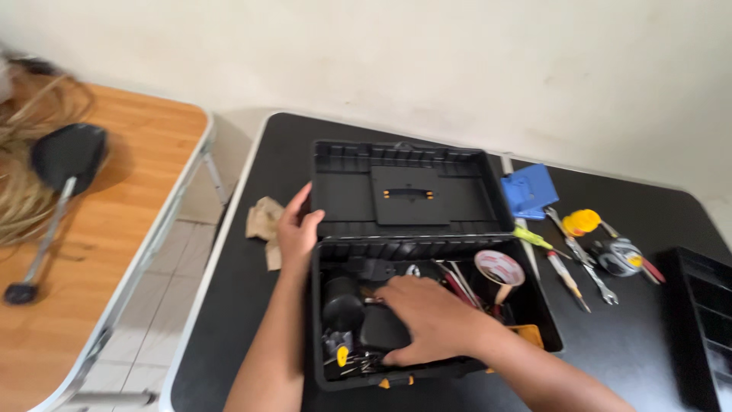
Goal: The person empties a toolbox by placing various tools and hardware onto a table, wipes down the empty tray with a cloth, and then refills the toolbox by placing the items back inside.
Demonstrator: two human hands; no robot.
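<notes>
Toolbox (427,305), black and open on a black table (252,305), gets a search: the right hand (431,317) lies flat among its tools, fingers spread, while the left hand (297,229) grips its corner; wrenches (591,267) lie beside it

Matt black plastic toolbox (427,252)

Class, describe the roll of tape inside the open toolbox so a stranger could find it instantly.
Start at the black table and find the open black toolbox. In its lower half, beyond the right hand, stands the roll of tape. It is the only pale ring there, among dark tools.
</notes>
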